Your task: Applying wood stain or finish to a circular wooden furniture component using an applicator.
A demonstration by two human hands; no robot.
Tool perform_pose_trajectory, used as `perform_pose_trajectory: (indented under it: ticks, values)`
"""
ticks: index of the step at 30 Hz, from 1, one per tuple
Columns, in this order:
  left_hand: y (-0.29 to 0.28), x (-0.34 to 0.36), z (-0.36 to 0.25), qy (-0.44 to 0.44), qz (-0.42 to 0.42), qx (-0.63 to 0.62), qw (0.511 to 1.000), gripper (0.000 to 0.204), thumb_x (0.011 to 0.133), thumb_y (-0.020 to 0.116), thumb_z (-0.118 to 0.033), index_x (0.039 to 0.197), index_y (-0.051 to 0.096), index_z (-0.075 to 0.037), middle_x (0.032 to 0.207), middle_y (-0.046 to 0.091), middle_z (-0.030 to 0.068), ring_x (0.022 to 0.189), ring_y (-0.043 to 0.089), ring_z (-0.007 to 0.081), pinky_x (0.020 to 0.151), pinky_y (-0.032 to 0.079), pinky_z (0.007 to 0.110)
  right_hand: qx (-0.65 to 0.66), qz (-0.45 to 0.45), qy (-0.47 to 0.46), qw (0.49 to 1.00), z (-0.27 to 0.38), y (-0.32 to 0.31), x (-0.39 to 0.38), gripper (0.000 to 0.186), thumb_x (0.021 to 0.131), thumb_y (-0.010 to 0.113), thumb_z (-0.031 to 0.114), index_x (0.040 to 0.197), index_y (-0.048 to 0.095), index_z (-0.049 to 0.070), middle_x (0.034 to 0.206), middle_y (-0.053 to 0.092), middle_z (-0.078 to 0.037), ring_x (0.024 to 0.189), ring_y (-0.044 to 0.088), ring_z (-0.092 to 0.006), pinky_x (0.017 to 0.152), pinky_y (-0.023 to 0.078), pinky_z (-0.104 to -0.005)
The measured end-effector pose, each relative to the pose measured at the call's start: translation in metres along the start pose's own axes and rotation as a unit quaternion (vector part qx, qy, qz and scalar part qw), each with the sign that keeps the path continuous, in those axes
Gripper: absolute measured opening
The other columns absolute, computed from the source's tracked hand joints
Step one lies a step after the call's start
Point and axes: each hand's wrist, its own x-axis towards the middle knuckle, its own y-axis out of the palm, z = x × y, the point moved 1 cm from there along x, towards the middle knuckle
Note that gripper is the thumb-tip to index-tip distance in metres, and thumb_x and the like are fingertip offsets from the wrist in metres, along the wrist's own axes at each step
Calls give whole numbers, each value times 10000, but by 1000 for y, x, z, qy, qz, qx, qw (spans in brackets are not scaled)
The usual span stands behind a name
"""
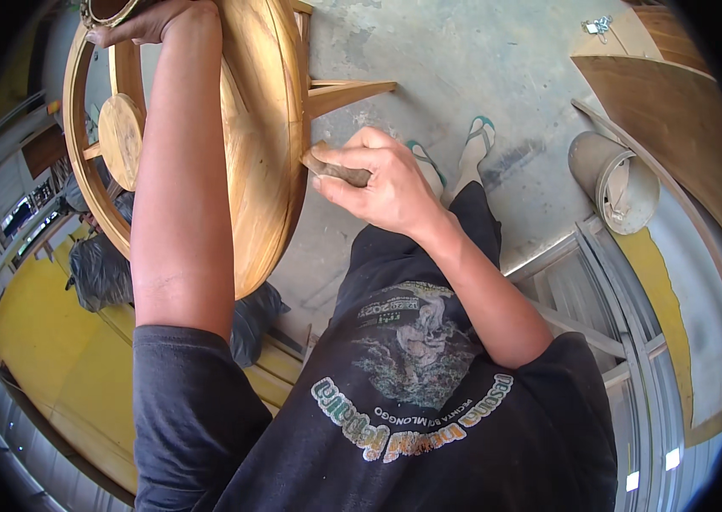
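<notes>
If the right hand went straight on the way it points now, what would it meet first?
Likely the edge of the round wooden top, just left of the right hand; the brownish pad it pinches may be touching it, depth unclear.

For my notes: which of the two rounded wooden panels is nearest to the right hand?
The large panel, its edge beside the brown pad in the right hand; the small panel shows left of the left forearm.

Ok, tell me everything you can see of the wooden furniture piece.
The wooden furniture piece is honey-coloured with streaky grain: a broad rounded panel tilted on edge, a tapered leg jutting right, and an open ring around a small disc at left. The left forearm crosses in front; a brown pad in the right hand appears to touch the panel's rim.
</notes>
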Motion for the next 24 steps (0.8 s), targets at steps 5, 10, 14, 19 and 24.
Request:
perform_pose_trajectory:
  ticks: [5, 10, 14, 19, 24]
  values:
    - [6, 8, -5, 4, -6, -14, 1000, 1037, 718, 542, -828, 1380, 495, -32, 1306, 578, 145, 1141, 565, 290, 971, 449, 423, -35, -108, -36, 993, 10, -4, 18, 351, 763, 813, 172, 1086, 748, 52, 829, 632, -98, 725, 610, -194, 650, 496, -300]
    - [4, 21, -3, 3, -25, -28, 999, 1050, 720, 551, -824, 1379, 492, -8, 1304, 575, 159, 1127, 573, 295, 959, 460, 427, -58, -75, -5, 995, 10, 10, 6, 351, 762, 810, 159, 1096, 750, 65, 824, 631, -96, 703, 586, -188, 625, 480, -312]
    - [0, 34, -6, 9, -46, -38, 998, 1061, 722, 558, -820, 1378, 490, 11, 1303, 572, 171, 1115, 580, 299, 949, 468, 430, -51, -96, -8, 994, 14, -7, 16, 354, 796, 796, 195, 1125, 743, 76, 826, 621, -74, 710, 552, -152, 621, 455, -293]
    - [-11, 54, -3, 6, -78, -58, 995, 1074, 724, 566, -815, 1377, 487, 35, 1301, 569, 185, 1100, 589, 304, 936, 479, 434, 14, -72, 77, 994, 17, -1, 39, 334, 830, 774, 199, 1144, 740, 88, 755, 505, -9, 689, 468, -100, 616, 414, -264]
    - [-10, 63, 2, 0, -97, -73, 993, 1088, 726, 575, -811, 1375, 484, 58, 1300, 566, 199, 1085, 597, 309, 923, 490, 438, -30, -9, 70, 997, 21, 0, 12, 327, 799, 787, 153, 1118, 753, 93, 759, 494, -6, 670, 479, -109, 603, 425, -281]
